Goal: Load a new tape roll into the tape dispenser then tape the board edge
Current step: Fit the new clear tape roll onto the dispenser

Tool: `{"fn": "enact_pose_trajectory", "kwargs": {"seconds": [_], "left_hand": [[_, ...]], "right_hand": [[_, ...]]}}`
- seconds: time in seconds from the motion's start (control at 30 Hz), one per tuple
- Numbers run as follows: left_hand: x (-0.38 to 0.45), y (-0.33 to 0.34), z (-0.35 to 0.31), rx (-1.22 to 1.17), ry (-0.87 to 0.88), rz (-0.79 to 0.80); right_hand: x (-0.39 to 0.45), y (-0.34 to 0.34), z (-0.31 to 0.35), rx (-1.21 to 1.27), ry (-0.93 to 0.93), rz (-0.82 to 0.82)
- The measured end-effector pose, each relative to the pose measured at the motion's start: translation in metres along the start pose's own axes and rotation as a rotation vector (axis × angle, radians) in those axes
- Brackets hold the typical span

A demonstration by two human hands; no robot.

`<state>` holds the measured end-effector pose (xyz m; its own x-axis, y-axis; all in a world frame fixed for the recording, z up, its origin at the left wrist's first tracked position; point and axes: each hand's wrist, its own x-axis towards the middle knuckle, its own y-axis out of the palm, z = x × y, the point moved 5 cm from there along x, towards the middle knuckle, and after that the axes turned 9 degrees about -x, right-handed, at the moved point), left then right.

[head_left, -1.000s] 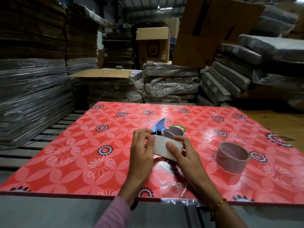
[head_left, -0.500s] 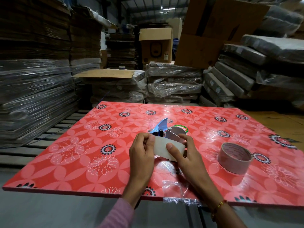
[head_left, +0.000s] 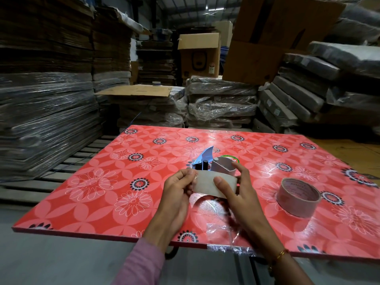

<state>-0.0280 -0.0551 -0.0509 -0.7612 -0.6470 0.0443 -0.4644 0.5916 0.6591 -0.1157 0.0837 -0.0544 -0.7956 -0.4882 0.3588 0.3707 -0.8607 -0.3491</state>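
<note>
— What's being hidden from you?
— Your hands are covering most of the tape dispenser (head_left: 202, 162) on the board (head_left: 107, 182).
— And your fingers?
— Your left hand (head_left: 177, 194) is pinching, your right hand (head_left: 236, 192) is gripping the tape roll (head_left: 207, 186).

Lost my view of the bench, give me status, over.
Both hands on tape roll, left pinching its edge, right gripping it. Dispenser just behind, unloaded. Second roll lying on board, clear of hands.

Dim warehouse: plastic-wrapped stacks (head_left: 220, 103), cardboard boxes (head_left: 198, 55), grey floor (head_left: 61, 262), ceiling lights (head_left: 210, 13).
</note>
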Motion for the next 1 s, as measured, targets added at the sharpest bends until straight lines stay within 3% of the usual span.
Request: {"fn": "enact_pose_trajectory", "kwargs": {"seconds": [0.23,0.43,0.6,0.73,0.9,1.0], "left_hand": [[-0.004,-0.007,-0.001,0.286,0.272,-0.076],[-0.020,0.001,-0.009,0.573,0.453,0.017],[-0.018,0.000,-0.010,0.763,0.601,-0.014],[-0.017,-0.003,-0.009,0.670,0.513,-0.004],[-0.014,-0.008,0.004,0.298,0.156,0.047],[-0.016,-0.002,0.004,0.141,0.029,0.109]], "right_hand": [[0.000,0.000,0.000,-0.006,0.016,0.005],[-0.002,-0.002,0.001,-0.015,0.016,-0.006],[-0.001,-0.001,-0.002,0.018,0.025,-0.008],[0.000,-0.001,-0.004,0.013,0.026,-0.014],[-0.001,-0.001,-0.002,0.118,0.064,0.003],[0.003,-0.001,-0.006,0.145,0.083,-0.016]]}}
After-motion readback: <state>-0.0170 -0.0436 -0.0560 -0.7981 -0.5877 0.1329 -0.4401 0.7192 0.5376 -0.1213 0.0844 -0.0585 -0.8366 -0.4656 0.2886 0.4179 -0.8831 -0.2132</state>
